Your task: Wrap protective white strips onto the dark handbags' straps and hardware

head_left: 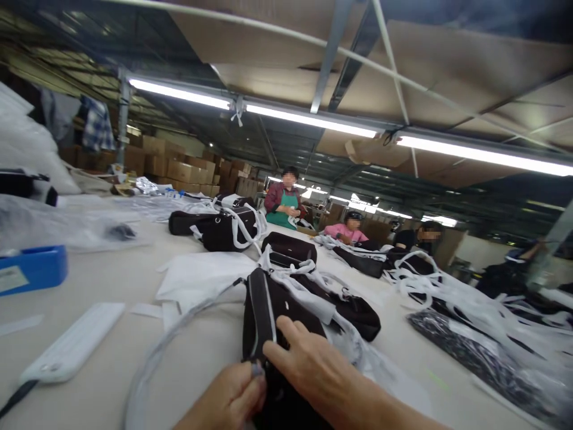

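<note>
From where I stood, the black handbag (286, 298) lay near the middle of the worktop's (105, 376) near side, that edge itself out of sight. The left hand (237, 391) had its fingertips pinched together at the bag's near end; exactly which bit they had hold of, I couldn't tell. The right hand (313, 358) lay bent over the front panel, thumb and fingers near the pale trim (270, 307), and whether it gripped or merely pressed I couldn't say. The danger, to my eye, was a tug from that pinch with too little weight behind the right hand: the bag might have twisted, and the fingernails could have marked the dark panel. The white-wrapped strap (147, 361) looped out leftward and back toward the near edge, so a sleeve or elbow might have snagged it and rucked its wrapping. Just beyond, toward the right edge, sat a second black bag (358, 313) with a metal clip (345, 292), which could have scuffed the first if the two were shoved together. Over by the near left corner, the power strip's (74, 343) cord (18, 397) seemed another likely snag.
</note>
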Available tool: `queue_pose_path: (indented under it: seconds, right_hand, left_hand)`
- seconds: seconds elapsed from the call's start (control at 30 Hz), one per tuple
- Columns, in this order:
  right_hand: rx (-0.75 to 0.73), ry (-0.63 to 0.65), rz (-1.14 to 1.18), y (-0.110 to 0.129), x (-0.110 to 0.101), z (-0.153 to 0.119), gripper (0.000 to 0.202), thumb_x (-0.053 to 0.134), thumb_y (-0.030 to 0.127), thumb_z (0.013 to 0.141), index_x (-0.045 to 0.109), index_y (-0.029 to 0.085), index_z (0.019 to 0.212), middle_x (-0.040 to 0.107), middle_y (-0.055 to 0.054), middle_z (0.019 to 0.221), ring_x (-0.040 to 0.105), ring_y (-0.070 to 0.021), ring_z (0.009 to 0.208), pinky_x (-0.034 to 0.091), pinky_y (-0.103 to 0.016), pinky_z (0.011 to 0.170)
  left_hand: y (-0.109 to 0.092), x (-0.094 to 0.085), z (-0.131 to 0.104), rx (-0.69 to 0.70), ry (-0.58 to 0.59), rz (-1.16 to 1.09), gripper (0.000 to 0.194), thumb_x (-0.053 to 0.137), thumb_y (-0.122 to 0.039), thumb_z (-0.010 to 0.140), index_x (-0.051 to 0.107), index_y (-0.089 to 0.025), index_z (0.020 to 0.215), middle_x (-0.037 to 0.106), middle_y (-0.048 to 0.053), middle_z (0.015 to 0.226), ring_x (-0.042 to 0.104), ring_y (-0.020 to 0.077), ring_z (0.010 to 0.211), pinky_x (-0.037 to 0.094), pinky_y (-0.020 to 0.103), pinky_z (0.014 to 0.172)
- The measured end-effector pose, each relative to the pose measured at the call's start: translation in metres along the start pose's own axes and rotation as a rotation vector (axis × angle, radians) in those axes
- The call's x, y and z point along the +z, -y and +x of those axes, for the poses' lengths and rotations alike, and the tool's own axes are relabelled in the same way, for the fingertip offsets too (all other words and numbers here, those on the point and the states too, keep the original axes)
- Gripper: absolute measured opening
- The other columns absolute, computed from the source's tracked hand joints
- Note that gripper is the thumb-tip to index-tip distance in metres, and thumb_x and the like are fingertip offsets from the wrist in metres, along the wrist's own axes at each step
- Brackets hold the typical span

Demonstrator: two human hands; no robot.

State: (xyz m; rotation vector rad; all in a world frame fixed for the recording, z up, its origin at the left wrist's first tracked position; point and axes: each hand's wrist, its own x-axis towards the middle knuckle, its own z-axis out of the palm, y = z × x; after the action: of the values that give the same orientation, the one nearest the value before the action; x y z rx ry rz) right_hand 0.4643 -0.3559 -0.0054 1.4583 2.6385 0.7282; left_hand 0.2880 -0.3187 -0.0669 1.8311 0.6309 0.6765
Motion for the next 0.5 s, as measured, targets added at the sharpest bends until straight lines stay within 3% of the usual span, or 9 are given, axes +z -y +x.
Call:
queue_pose_path:
  seconds: [0.1, 0.2, 0.3, 0.37, 0.43, 0.5]
  right_hand:
    - [0.195, -0.147, 0.070, 0.001, 0.034, -0.009, 0.052, 0.067, 0.006, 0.073, 0.054, 0.024, 0.119, 0.061, -0.014, 0.121, 0.069, -0.0237, 0.080, 0.055, -0.025, 0.054]
    - [0.159, -0.175, 0.174, -0.006, 0.042, -0.014, 0.058, 0.069, 0.011, 0.076, 0.051, 0.028, 0.129, 0.065, -0.009, 0.116, 0.070, -0.0210, 0.075, 0.057, -0.025, 0.058]
    - [-0.047, -0.178, 0.285, -0.020, 0.013, -0.001, 0.061, 0.079, 0.037, 0.075, 0.054, 0.025, 0.130, 0.063, -0.014, 0.127, 0.063, -0.0348, 0.111, 0.055, -0.044, 0.091]
    - [-0.205, -0.150, 0.392, -0.028, -0.011, 0.020, 0.089, 0.085, 0.047, 0.067, 0.045, 0.023, 0.142, 0.048, -0.017, 0.147, 0.040, -0.0427, 0.136, 0.037, -0.059, 0.110]
    - [-0.317, -0.081, 0.540, -0.033, -0.025, 0.046, 0.112, 0.090, 0.047, 0.058, 0.034, 0.022, 0.151, 0.041, -0.017, 0.152, 0.025, -0.0438, 0.144, 0.020, -0.064, 0.115]
    - [-0.386, 0.030, 0.693, -0.034, -0.026, 0.071, 0.108, 0.090, 0.044, 0.057, 0.038, 0.024, 0.149, 0.049, -0.014, 0.146, 0.033, -0.0408, 0.141, 0.020, -0.062, 0.116]
  left_hand:
    - [-0.030, -0.028, 0.010, 0.097, -0.034, 0.410, 0.038, 0.030, -0.043, 0.095, 0.036, -0.022, 0.064, 0.045, -0.001, 0.065, 0.037, 0.0156, 0.060, 0.028, 0.028, 0.059]
    - [-0.052, -0.057, 0.010, 0.067, 0.135, 0.609, 0.031, 0.041, -0.025, 0.088, 0.034, -0.021, 0.059, 0.042, -0.003, 0.058, 0.037, 0.0142, 0.054, 0.025, 0.028, 0.054]
    - [-0.063, -0.080, 0.008, -0.026, 0.324, 0.596, 0.027, 0.042, -0.020, 0.084, 0.037, -0.021, 0.058, 0.041, -0.004, 0.058, 0.041, 0.0139, 0.057, 0.029, 0.025, 0.055]
    - [-0.069, -0.092, 0.007, -0.075, 0.449, 0.553, 0.022, 0.041, -0.020, 0.082, 0.041, -0.021, 0.060, 0.044, -0.003, 0.061, 0.044, 0.0141, 0.060, 0.032, 0.024, 0.058]
    - [-0.075, -0.100, 0.008, -0.134, 0.525, 0.506, 0.018, 0.041, -0.021, 0.079, 0.044, -0.021, 0.061, 0.046, -0.003, 0.062, 0.045, 0.0141, 0.061, 0.034, 0.024, 0.060]
    - [-0.081, -0.105, 0.007, -0.230, 0.547, 0.470, 0.017, 0.041, -0.022, 0.076, 0.045, -0.021, 0.060, 0.046, -0.003, 0.060, 0.044, 0.0136, 0.059, 0.034, 0.024, 0.058]
